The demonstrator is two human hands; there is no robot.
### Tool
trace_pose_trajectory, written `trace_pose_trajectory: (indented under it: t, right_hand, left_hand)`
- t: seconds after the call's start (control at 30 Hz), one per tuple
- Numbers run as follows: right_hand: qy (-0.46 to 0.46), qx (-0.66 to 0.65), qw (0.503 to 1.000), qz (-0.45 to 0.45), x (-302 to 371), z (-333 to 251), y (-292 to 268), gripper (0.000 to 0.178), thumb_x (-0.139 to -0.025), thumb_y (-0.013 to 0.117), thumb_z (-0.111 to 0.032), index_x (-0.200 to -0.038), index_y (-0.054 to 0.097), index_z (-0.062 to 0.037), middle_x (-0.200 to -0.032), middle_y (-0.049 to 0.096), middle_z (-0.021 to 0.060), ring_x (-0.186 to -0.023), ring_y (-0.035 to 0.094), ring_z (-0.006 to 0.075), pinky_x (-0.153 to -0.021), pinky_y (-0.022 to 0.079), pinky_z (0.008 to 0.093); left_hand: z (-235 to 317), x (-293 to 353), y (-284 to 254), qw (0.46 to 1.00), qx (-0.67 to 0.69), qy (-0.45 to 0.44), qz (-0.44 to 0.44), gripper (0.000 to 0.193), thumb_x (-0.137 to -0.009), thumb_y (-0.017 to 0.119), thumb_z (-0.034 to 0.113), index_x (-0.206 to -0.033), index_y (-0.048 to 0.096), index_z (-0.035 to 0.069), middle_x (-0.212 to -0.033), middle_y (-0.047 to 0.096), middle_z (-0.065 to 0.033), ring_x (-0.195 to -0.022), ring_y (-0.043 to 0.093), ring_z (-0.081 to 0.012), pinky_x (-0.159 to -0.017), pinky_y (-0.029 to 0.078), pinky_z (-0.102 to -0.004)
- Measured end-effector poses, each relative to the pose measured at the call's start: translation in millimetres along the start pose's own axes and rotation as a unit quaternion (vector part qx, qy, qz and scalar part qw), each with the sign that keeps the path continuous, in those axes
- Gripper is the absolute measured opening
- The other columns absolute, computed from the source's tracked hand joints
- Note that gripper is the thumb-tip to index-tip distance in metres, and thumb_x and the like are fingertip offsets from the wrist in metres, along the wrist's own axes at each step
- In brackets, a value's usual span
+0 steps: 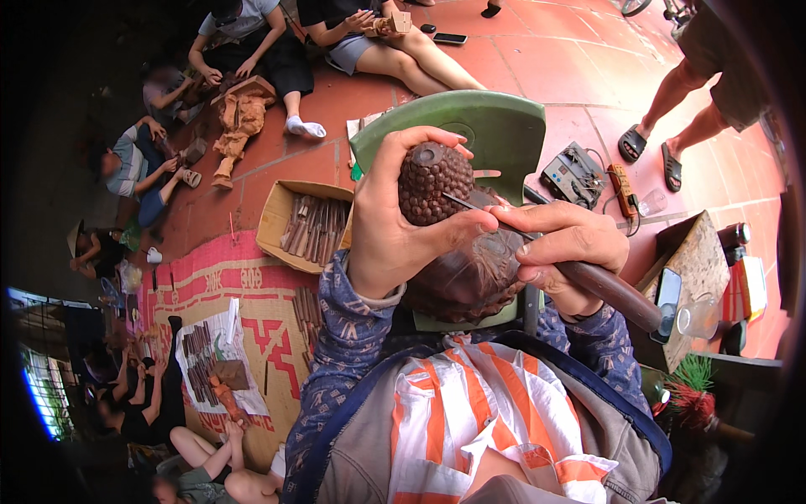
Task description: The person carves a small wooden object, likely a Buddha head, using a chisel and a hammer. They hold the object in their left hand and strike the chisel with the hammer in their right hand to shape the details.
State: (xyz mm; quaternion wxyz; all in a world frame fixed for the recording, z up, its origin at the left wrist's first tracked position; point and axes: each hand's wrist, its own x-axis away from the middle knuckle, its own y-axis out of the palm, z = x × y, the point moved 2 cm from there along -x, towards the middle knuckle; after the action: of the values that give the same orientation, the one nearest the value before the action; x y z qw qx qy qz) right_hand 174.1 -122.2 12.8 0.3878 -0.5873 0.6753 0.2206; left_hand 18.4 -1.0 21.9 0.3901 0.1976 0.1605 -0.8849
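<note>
Left hand (388, 227) clasps dark knobbed carving (435, 183), right hand (579, 242) grips chisel (617, 294); carving between hands.

Carving (433, 186) looks like dk wood, knobbly w/ slight sheen; chair (514, 126) smooth plastic.

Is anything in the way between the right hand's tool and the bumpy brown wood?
Nothing I can see. The right hand holds the chisel, and its tip appears to reach the bumpy wooden carving. The thumb of the left hand is close by, but not in front of the tip.
</note>
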Motion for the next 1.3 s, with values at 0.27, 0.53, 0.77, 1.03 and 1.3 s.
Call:
trace_pose_trajectory:
  t: [0.27,0.53,0.77,1.03,1.3]
  right_hand:
    - [0.142,-0.269,0.949,0.086,7.1,14.0,7.5,0.024,-0.085,0.069,-0.021,-0.084,0.069,0.0024,-0.097,0.069,0.0244,-0.091,0.068,0.0299,-0.086,0.052,0.0384]
    - [0.026,-0.087,0.996,0.002,12.0,-11.6,6.2,0.057,-0.085,0.069,-0.045,-0.1,0.067,0.0097,-0.106,0.064,0.0337,-0.089,0.07,0.0356,-0.079,0.055,0.0366]
    - [0.024,0.107,0.992,-0.061,18.7,-44.9,29.2,0.039,-0.087,0.068,-0.035,-0.099,0.067,0.0017,-0.123,0.052,0.0382,-0.106,0.063,0.0454,-0.085,0.054,0.042]
    - [0.057,0.252,0.965,-0.044,9.4,-59.3,48.2,0.016,-0.083,0.068,-0.013,-0.094,0.064,-0.0011,-0.122,0.055,0.0366,-0.109,0.061,0.0462,-0.089,0.051,0.0433]
    - [0.088,0.302,0.949,-0.027,1.7,-72.2,57.9,0.017,-0.076,0.062,0.0,-0.092,0.063,-0.0028,-0.121,0.057,0.0343,-0.107,0.063,0.0436,-0.087,0.052,0.0414]
  left_hand:
    - [-5.9,-4.0,-2.6,0.999,-0.009,0.047,-0.017,0.088,-0.055,0.092,0.036,-0.121,0.047,0.0,-0.112,0.06,-0.0124,-0.102,0.062,-0.0184,-0.089,0.053,-0.0316]
    - [-5.6,-5.7,-4.0,0.998,0.036,0.035,-0.039,0.098,-0.046,0.093,0.038,-0.123,0.045,0.0,-0.113,0.059,-0.0137,-0.103,0.061,-0.0189,-0.09,0.052,-0.0328]
    - [-6.5,-7.9,-12.1,0.994,0.051,0.018,-0.094,0.103,-0.047,0.092,0.04,-0.127,0.042,-0.001,-0.114,0.059,-0.0156,-0.101,0.061,-0.0181,-0.09,0.05,-0.0304]
    - [-10.1,-7.3,-16.1,0.994,0.012,0.012,-0.11,0.097,-0.058,0.088,0.044,-0.13,0.041,-0.001,-0.117,0.059,-0.0146,-0.104,0.061,-0.0177,-0.09,0.05,-0.0295]
    - [-12.0,-7.5,-15.7,0.993,0.03,0.028,-0.109,0.097,-0.059,0.087,0.044,-0.131,0.041,-0.002,-0.121,0.057,-0.013,-0.106,0.06,-0.017,-0.091,0.05,-0.0293]
